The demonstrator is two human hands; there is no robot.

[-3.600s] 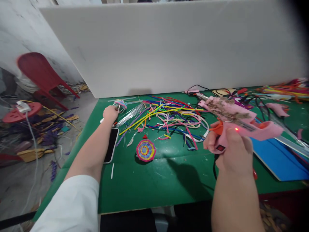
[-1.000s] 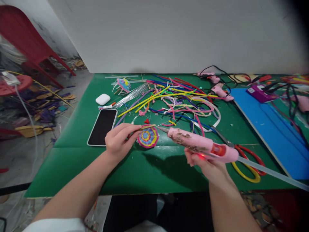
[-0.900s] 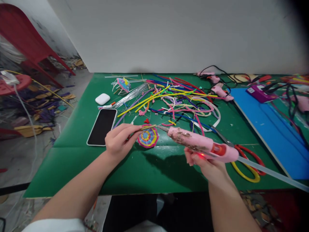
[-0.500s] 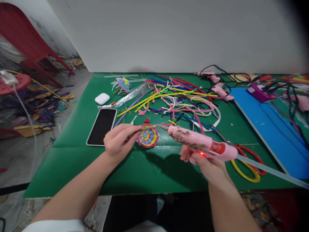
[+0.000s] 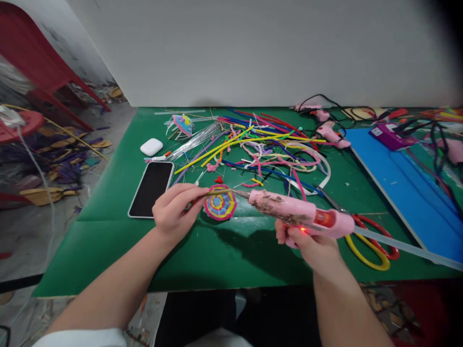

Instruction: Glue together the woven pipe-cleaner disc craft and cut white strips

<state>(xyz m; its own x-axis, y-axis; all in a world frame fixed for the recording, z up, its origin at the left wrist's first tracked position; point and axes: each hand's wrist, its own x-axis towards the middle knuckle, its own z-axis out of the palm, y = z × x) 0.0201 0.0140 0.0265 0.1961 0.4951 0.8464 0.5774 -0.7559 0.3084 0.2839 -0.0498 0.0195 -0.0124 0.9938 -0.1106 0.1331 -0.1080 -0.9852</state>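
My left hand (image 5: 177, 208) is closed, pinching a thin brownish stick (image 5: 220, 192) that points right. My right hand (image 5: 311, 243) is wrapped round a pink glue gun (image 5: 284, 206), smeared with brown on its barrel and showing a lit red light. A long translucent glue stick (image 5: 405, 245) sticks out of its back. The gun's metal nozzle meets, or nearly meets, the free end of the stick. Behind and below the stick is a round, ringed disc (image 5: 220, 207) in pink, yellow and blue, apparently lying on the green tabletop (image 5: 202, 260).
A phone (image 5: 152, 190) and a white case (image 5: 151, 146) lie left. Tangled coloured pipe cleaners (image 5: 260, 140) spread across the back, near a small decorated umbrella shape (image 5: 183, 125). Scissors (image 5: 372, 246) lie under the glue stick, beside a blue board (image 5: 398, 188). More glue guns (image 5: 332, 135) and cables sit back right.
The glue gun's nozzle has come down slightly to the tip of the thin stick. My left hand has shifted a little left, still pinching the stick.
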